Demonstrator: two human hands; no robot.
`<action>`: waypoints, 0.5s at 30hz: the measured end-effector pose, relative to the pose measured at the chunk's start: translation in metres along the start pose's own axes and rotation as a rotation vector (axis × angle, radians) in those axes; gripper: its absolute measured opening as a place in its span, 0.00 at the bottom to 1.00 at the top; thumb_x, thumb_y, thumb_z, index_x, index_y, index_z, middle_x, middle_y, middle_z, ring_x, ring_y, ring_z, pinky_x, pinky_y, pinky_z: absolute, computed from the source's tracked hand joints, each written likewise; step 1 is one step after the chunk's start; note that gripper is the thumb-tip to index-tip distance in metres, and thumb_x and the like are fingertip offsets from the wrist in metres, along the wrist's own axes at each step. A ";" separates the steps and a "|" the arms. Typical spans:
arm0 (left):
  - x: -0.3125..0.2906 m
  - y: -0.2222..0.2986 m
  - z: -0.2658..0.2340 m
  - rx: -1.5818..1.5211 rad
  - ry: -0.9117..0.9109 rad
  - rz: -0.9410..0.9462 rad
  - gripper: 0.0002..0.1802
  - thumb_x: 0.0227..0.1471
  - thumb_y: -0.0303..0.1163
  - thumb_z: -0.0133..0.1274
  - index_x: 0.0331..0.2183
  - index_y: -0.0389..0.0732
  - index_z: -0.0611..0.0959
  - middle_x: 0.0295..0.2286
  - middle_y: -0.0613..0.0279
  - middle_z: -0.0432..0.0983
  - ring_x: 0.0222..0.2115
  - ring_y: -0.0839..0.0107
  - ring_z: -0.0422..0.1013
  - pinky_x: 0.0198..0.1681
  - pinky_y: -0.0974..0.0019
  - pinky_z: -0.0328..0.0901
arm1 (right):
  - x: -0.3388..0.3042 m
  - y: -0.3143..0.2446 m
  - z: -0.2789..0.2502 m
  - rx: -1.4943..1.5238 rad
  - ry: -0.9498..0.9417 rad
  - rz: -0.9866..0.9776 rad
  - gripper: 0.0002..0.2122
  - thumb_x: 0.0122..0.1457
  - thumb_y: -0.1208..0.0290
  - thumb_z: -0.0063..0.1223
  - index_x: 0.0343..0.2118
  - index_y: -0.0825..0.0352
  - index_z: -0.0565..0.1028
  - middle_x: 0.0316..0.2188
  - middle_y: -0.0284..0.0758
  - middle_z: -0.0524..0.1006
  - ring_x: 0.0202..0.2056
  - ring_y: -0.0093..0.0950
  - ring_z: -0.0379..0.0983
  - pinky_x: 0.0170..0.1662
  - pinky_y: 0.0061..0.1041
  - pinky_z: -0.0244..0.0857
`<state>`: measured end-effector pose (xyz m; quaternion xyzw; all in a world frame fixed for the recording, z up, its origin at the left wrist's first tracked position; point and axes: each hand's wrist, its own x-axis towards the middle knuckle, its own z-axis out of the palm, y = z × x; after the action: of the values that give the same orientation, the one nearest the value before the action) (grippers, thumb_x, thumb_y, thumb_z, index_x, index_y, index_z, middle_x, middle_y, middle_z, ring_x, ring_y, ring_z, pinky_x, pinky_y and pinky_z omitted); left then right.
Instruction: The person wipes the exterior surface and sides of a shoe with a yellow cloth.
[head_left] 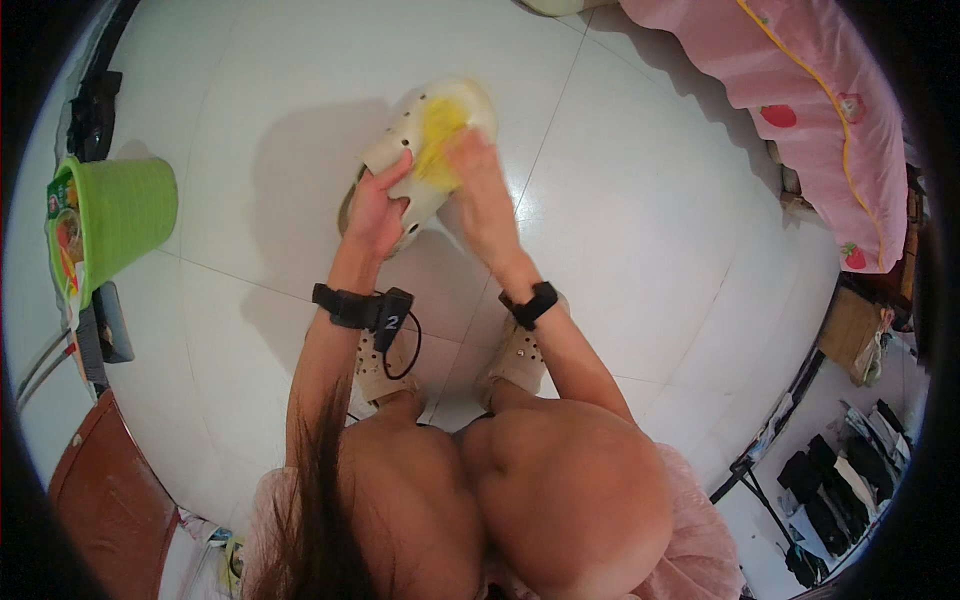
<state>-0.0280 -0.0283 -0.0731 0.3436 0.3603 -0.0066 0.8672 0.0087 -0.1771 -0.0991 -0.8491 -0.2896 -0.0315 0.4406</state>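
Note:
A cream-coloured clog (pixel 403 128) with round holes is held above the tiled floor, tilted with its toe pointing away and to the right. My left hand (pixel 376 212) is closed around its heel end, thumb along the upper. Against the top of the toe lies a bright yellow cloth (pixel 440 140), smeared by motion, so its exact form is unclear. My right hand (pixel 478 185) presses on that cloth from the right side, its fingers blurred. Black straps circle both wrists, and the left one carries a small black device (pixel 391 320) with a cable.
Cream clogs (pixel 517 358) are on my feet below my forearms. A green bin (pixel 130 220) stands at the left, above a brown wooden panel (pixel 110 500). Pink strawberry-patterned fabric (pixel 790 100) hangs at the upper right. Folded dark clothes (pixel 820 490) lie at the lower right.

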 end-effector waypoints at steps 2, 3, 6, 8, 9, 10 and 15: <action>0.025 0.000 -0.035 -0.269 -0.341 -0.087 0.23 0.62 0.40 0.47 0.54 0.38 0.71 0.50 0.58 0.72 0.52 0.64 0.68 0.55 0.57 0.63 | -0.023 -0.011 0.030 -0.015 -0.176 -0.192 0.26 0.57 0.81 0.45 0.60 0.58 0.66 0.62 0.36 0.64 0.65 0.34 0.55 0.67 0.45 0.44; 0.035 -0.001 -0.047 -0.542 -0.686 -0.187 0.24 0.64 0.43 0.43 0.54 0.37 0.71 0.51 0.56 0.71 0.52 0.63 0.68 0.56 0.56 0.64 | -0.022 -0.017 0.027 -0.011 -0.174 -0.204 0.26 0.57 0.81 0.45 0.60 0.58 0.66 0.62 0.36 0.64 0.65 0.34 0.55 0.67 0.45 0.44; 0.023 -0.009 -0.032 -0.747 -0.704 -0.112 0.26 0.66 0.45 0.37 0.55 0.36 0.70 0.52 0.53 0.71 0.53 0.62 0.67 0.58 0.55 0.62 | -0.004 -0.021 -0.002 -0.209 -0.283 -0.244 0.26 0.57 0.79 0.47 0.60 0.55 0.67 0.62 0.32 0.65 0.65 0.31 0.56 0.66 0.48 0.45; 0.007 -0.003 -0.001 -0.650 -0.463 -0.095 0.26 0.66 0.45 0.37 0.55 0.35 0.69 0.53 0.53 0.70 0.53 0.61 0.67 0.59 0.55 0.61 | 0.023 -0.009 -0.025 -0.335 -0.194 -0.234 0.26 0.58 0.77 0.48 0.61 0.55 0.65 0.62 0.29 0.65 0.64 0.30 0.57 0.65 0.49 0.45; -0.001 0.005 0.010 -0.535 -0.214 -0.063 0.26 0.67 0.45 0.37 0.56 0.35 0.69 0.53 0.53 0.69 0.54 0.61 0.66 0.60 0.55 0.59 | 0.041 -0.013 -0.032 -0.338 -0.188 -0.243 0.26 0.58 0.77 0.48 0.61 0.55 0.65 0.62 0.29 0.65 0.64 0.30 0.57 0.65 0.49 0.45; -0.002 0.005 0.010 -0.533 -0.212 -0.059 0.26 0.67 0.45 0.37 0.56 0.35 0.69 0.53 0.53 0.69 0.54 0.61 0.66 0.60 0.55 0.59 | 0.054 -0.016 -0.035 -0.315 -0.095 -0.234 0.26 0.58 0.77 0.48 0.61 0.56 0.65 0.62 0.30 0.65 0.65 0.30 0.57 0.66 0.49 0.44; -0.003 0.005 0.013 -0.548 -0.168 -0.042 0.27 0.65 0.44 0.42 0.57 0.36 0.66 0.55 0.55 0.67 0.56 0.59 0.63 0.62 0.55 0.55 | 0.040 -0.023 -0.024 -0.142 0.021 -0.156 0.27 0.58 0.78 0.47 0.62 0.59 0.63 0.63 0.35 0.63 0.65 0.33 0.55 0.67 0.46 0.43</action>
<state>-0.0210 -0.0335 -0.0613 0.0873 0.2826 0.0446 0.9542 0.0353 -0.1669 -0.0552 -0.8526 -0.3472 -0.0952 0.3787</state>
